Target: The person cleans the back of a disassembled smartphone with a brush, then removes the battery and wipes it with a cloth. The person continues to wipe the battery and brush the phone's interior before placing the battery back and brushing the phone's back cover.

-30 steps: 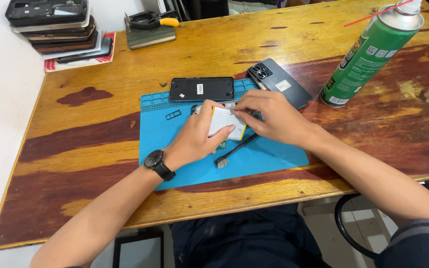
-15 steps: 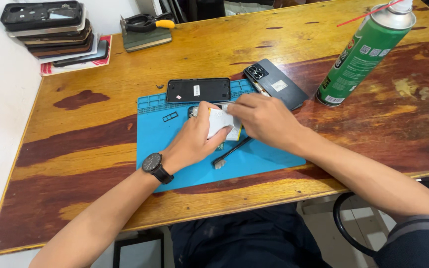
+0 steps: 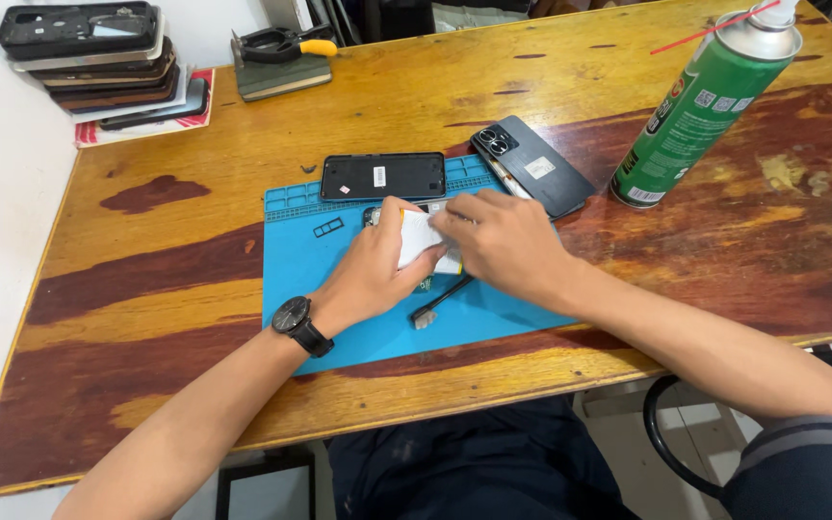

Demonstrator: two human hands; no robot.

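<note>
A blue work mat (image 3: 310, 270) lies on the wooden table (image 3: 146, 279). At its middle, my left hand (image 3: 373, 270) and my right hand (image 3: 503, 246) both press on a small white flat piece (image 3: 418, 238) that sits over an opened phone body, mostly hidden under my fingers. A black wristwatch (image 3: 299, 325) is on my left wrist. A small brush (image 3: 435, 303) lies on the mat just below my hands. A black phone panel (image 3: 382, 176) rests at the mat's far edge.
A dark phone back cover (image 3: 532, 169) lies at the mat's far right corner. A green spray can (image 3: 705, 106) stands to the right. A stack of phones and frames (image 3: 98, 58) sits far left, with pliers on a dark pad (image 3: 281, 63) beside it.
Both hands stay on the white piece; my right hand's fingers have shifted slightly left over it. The view has drifted a little.
</note>
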